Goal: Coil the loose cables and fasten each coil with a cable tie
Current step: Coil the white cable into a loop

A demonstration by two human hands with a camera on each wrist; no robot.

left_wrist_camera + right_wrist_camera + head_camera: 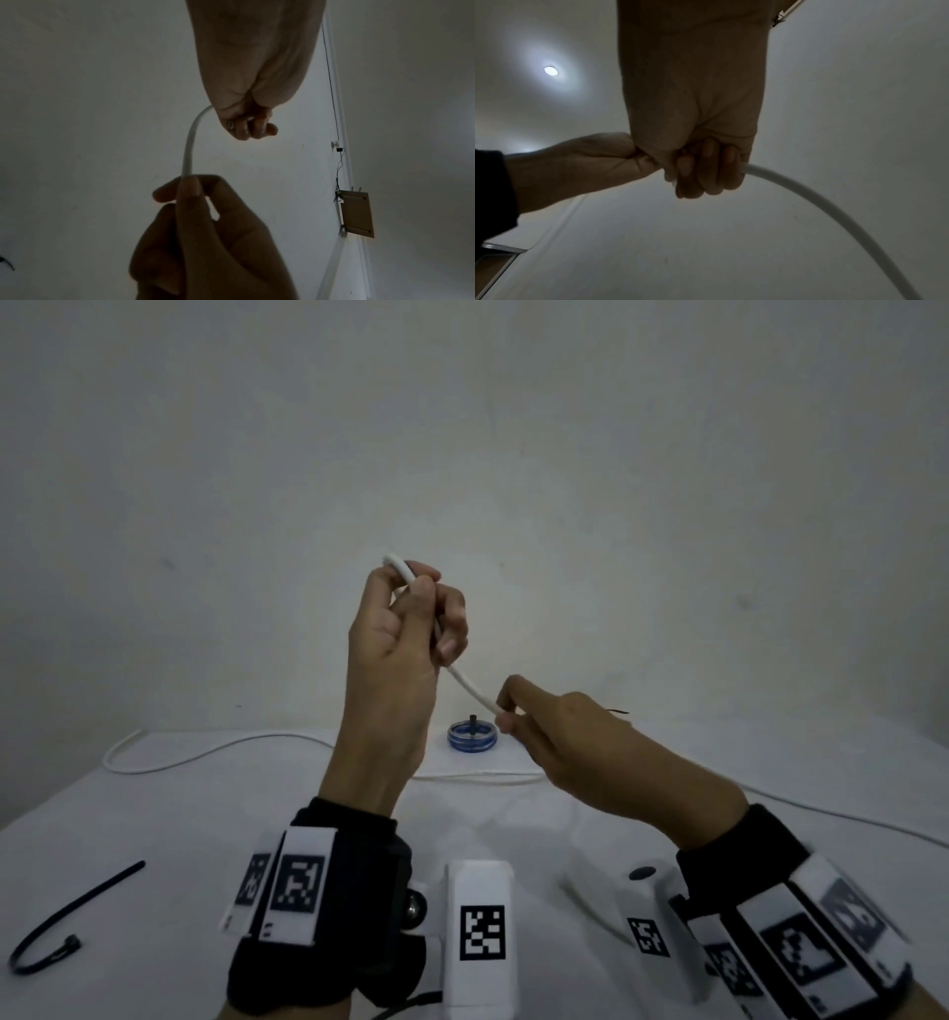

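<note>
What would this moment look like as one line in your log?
left hand: grips white cable end, raised | right hand: pinches cable lower down | coil: none yet | black cable tie: on table, untouched

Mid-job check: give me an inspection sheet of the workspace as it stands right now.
Surface: white table, cloth-covered.
Job's things: white cable held up, rest trailing on table; black cable tie lying unused front left.
Clutter: small blue round dish near the back.
Hands: left hand grips cable end; right hand pinches cable lower down.
Cables: no coil formed yet.
Surroundings: plain pale wall.
</note>
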